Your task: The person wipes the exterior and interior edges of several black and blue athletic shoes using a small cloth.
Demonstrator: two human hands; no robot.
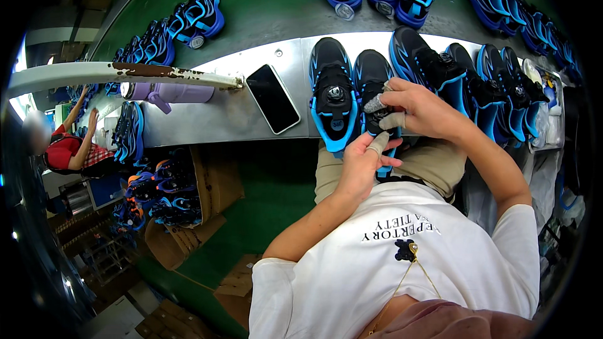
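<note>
A black sneaker with blue edging [372,69] lies toe-away on the metal ledge in front of me, its middle partly hidden by my hands. My right hand [422,110] is closed on its upper from the right, covered fingertips pressing near the lacing area. Close to the heel, my left hand [364,166] pinches at the shoe's opening, with its other fingers partly stretched out. Pale covers sit on several fingertips of both hands. Just left stands a matching sneaker [331,69] with a round dial on its tongue, touched by neither hand. What exactly the fingertips grip is hidden.
More black-blue sneakers [418,56] line the ledge to the right. Others stand on the green belt [264,0] beyond. Left are a phone [273,98], a purple tumbler [179,94], a chipped white bar [81,75] and a shoe-filled carton [213,182]. A co-worker [66,150] is far left.
</note>
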